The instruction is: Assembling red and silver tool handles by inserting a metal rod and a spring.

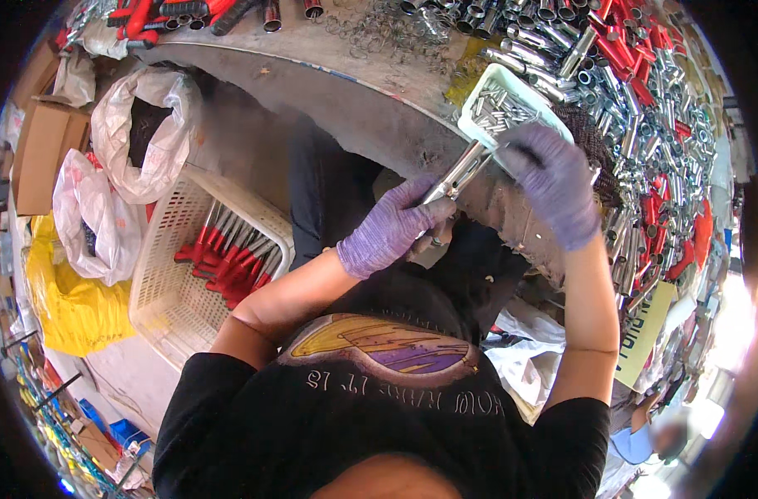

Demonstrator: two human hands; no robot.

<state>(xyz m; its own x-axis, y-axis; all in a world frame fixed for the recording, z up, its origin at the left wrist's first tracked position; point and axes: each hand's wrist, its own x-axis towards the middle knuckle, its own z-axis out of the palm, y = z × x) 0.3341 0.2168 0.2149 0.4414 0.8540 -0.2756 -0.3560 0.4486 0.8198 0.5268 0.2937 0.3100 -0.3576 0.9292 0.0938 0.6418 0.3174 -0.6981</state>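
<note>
My left hand, in a purple knit glove, is wrapped around a shiny metal tube with a slot in its side. The tube slants up to the right. At its upper end is my right hand, gloved alike, its fingers bent and drawn together. What these fingers pinch, if anything, is too small and blurred to make out. Just beyond them stands a pale green plastic tray with many small metal pins in it, partly covered by the right hand.
Chrome tubes and red-handled parts are heaped along the bench's right side. Loose springs lie at its far middle. On my left, a white plastic crate holds red-handled tools, near white sacks and a yellow bag.
</note>
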